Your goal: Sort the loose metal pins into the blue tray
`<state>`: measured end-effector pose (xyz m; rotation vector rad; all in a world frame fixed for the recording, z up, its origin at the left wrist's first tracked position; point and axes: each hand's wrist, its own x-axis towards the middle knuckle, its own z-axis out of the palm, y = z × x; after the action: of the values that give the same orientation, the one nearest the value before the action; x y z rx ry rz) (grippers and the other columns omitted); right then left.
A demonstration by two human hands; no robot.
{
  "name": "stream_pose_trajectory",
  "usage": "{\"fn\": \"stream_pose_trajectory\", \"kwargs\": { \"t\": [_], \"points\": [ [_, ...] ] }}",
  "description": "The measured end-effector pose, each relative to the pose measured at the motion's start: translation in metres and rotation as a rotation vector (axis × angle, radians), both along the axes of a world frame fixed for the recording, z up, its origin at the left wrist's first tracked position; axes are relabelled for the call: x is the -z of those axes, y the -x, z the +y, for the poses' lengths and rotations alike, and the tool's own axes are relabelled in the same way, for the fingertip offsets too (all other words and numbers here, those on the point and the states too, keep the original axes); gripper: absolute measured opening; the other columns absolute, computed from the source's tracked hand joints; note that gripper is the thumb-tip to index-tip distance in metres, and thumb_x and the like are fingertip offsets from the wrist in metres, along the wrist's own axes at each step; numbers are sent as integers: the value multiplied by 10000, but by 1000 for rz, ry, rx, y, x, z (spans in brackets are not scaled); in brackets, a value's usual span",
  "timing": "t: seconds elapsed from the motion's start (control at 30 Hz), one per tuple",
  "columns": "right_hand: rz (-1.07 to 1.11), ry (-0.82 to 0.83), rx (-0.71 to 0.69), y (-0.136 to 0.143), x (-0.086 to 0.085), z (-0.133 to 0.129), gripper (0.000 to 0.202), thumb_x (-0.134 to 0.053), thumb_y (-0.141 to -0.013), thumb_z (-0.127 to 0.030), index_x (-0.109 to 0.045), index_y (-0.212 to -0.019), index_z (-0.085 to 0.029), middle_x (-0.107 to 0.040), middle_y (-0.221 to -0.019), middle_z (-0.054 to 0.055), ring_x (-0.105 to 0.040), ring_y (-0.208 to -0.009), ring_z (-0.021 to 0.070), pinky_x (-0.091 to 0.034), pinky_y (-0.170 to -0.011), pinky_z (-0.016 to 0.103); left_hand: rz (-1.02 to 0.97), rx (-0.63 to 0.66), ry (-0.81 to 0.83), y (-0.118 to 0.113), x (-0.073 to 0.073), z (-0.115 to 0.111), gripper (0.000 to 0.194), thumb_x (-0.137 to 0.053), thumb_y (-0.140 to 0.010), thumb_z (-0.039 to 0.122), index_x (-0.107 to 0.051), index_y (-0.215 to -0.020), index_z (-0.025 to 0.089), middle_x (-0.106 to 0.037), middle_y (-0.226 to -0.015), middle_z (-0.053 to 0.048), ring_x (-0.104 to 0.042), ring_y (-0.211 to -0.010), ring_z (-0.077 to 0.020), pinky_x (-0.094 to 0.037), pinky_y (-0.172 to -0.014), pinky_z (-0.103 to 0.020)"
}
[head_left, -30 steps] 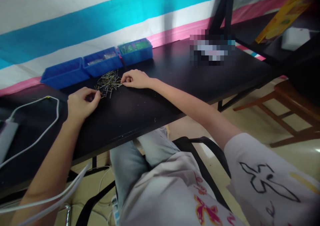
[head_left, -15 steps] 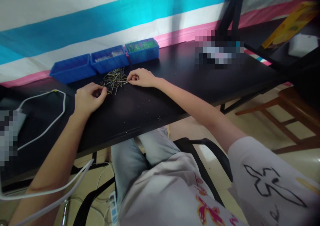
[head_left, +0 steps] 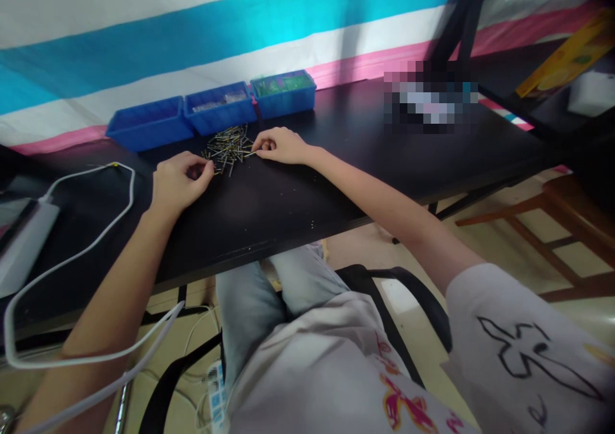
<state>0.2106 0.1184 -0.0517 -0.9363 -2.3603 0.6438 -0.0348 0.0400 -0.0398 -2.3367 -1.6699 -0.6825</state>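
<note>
While my left hand hovers low at the near left edge of the pile of thin metal pieces, my right hand is in at the other side, thumb and forefinger pinching the end of a slim metal piece that points in at the heap! Over on the left, the fingers curl round and the thumb comes up close to the fingertips, but whether they grip anything I cannot tell.

And the pile itself, a criss-cross tangle of silvery and yellowish bits, lies right between my two hands on the black tabletop. Just behind it, three blue bins line up: the left bin shows bare blue inside, the middle bin carries small clear-looking packets, and the right bin holds green stuff, too blurred to name. Out to my left, a white cable loops across the tabletop near a pale, flat-sided device, and a striped cloth backs it all!
</note>
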Motion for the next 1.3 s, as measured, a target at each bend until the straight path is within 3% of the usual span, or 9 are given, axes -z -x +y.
{"fn": "stream_pose_trajectory", "kwargs": {
  "t": [0.97,1.3],
  "points": [
    [-8,-6,13,1,1,0,286,-513,-790,-279,-638,-1006,-141,-608,-842,37,-487,-714,124,-328,-643,257,10,-44,18,2,2,1,325,-425,-832,410,-627,-816,155,-582,-744,-18,-491,-626,-109,-349,-588,-212],
    [-3,-17,24,1,0,0,285,-519,-772,-281,-654,-987,-150,-606,-835,34,-494,-714,122,-321,-616,247,-6,0,-14,2,1,1,317,-438,-829,398,-630,-793,149,-574,-724,-15,-479,-604,-100,-340,-562,-212]
  ]
}}
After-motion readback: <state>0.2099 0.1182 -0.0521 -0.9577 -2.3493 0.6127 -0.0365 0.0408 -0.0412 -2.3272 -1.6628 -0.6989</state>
